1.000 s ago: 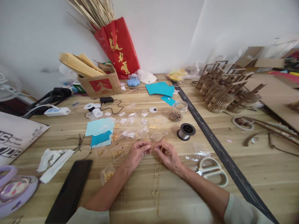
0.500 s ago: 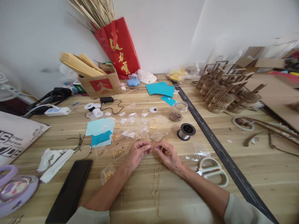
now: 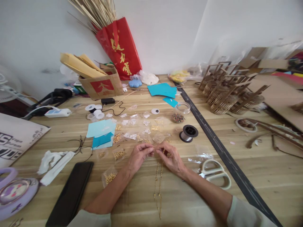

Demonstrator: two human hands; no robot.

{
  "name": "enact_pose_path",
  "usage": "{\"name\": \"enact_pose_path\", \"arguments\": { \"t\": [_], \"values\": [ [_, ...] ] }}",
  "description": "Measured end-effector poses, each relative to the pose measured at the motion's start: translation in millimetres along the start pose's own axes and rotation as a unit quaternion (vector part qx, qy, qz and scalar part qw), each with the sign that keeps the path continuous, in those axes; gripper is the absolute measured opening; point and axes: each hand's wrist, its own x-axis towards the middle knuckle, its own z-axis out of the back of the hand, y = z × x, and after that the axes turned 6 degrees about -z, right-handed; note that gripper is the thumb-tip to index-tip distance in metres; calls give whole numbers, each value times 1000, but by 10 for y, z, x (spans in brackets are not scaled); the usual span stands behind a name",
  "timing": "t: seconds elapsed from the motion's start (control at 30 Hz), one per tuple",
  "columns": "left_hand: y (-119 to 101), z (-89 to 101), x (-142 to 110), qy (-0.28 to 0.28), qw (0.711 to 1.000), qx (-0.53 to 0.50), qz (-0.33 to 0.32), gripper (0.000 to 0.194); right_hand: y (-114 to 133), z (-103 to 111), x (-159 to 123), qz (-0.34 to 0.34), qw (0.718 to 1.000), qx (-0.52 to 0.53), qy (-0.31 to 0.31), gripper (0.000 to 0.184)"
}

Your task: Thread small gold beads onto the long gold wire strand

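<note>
Close together over the middle of the table, my left hand [image 3: 142, 155] and my right hand [image 3: 170, 157] both have their fingers pinched. From my right hand hangs a thin gold chain [image 3: 160, 189] with small gold pieces along it, its loose lengths trailing toward me. What sits between my left fingertips is too small to make out. Just beyond my hands lie small clear bags of gold beads [image 3: 119, 154] and of silver bits [image 3: 130, 135]. A spool of clear line [image 3: 188, 133] stands to the right, beyond white-handled scissors [image 3: 216, 174].
Left of me lie a black phone [image 3: 71, 192], blue sheets [image 3: 101, 132] and white paper strips [image 3: 56, 165]. A dish of mixed beads [image 3: 178, 118] stands behind the spool. Small woven baskets [image 3: 227, 94], a cardboard box [image 3: 101, 84] and a red bag [image 3: 120, 47] stand farther back.
My hands have barely moved; the fingertips are slightly closer together. The gold chain still hangs from my right hand.
</note>
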Motion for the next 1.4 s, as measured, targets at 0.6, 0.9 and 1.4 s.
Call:
{"name": "enact_pose_path", "arguments": {
  "t": [0.6, 0.9, 1.4],
  "values": [
    [-73, -29, -35, 4, 987, 148, -69, 18, -25, -14, -4, -2, 1000, 5, -15, 16],
    [-64, -21, -29, -9, 985, 154, -79, 17, -77, -22, -2, 4, 1000, 7, -25, 14],
    [-83, -37, -45, -7, 981, 174, -85, 15, -90, -26, -3, 1, 1000, 11, -11, 12]
  ]
}}
